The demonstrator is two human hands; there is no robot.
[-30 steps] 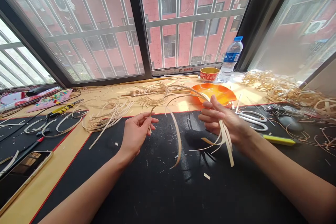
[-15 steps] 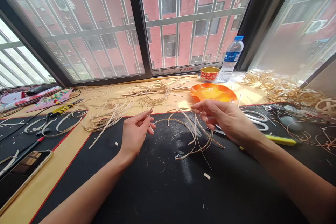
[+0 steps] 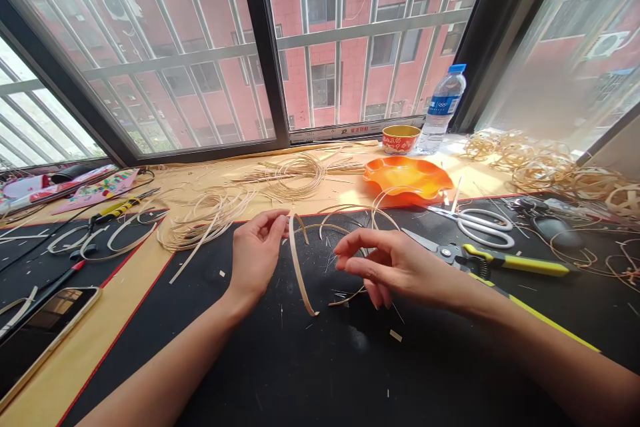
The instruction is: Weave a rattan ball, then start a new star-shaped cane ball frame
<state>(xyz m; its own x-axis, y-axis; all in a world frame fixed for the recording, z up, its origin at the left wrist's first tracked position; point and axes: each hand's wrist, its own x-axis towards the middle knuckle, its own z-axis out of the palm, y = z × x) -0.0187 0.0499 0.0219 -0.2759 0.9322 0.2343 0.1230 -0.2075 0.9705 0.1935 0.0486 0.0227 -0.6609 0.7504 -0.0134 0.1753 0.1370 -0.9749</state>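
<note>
Our left hand [image 3: 257,257] is closed in a pinch, thumb and fingertips gripping the upper end of a thin cane strip [image 3: 299,273]. The strip bows down over the black cutting mat [image 3: 310,373] and curves back toward the right, clear of the mat's surface at its lowest bend as far as we can tell. Our right hand [image 3: 400,267] is open just beside it, fingers loosely curled and gripping nothing we can see, close to a loose tangle of curved cane strands [image 3: 350,213] on the mat.

To the right of that hand lie yellow-handled pruning shears [image 3: 515,263], blades pointing toward it, with white-handled scissors [image 3: 485,230] beyond them. Small cane offcuts [image 3: 395,335] dot the mat. Along the wooden desk [image 3: 85,360] we see coils of cane [image 3: 295,177], an orange fluted dish [image 3: 407,177], a red and gold bowl [image 3: 400,139] and a plastic water bottle [image 3: 441,107]. More cane coils [image 3: 540,167] heap up at the right, and a phone [image 3: 40,333] lies at the lower left.
</note>
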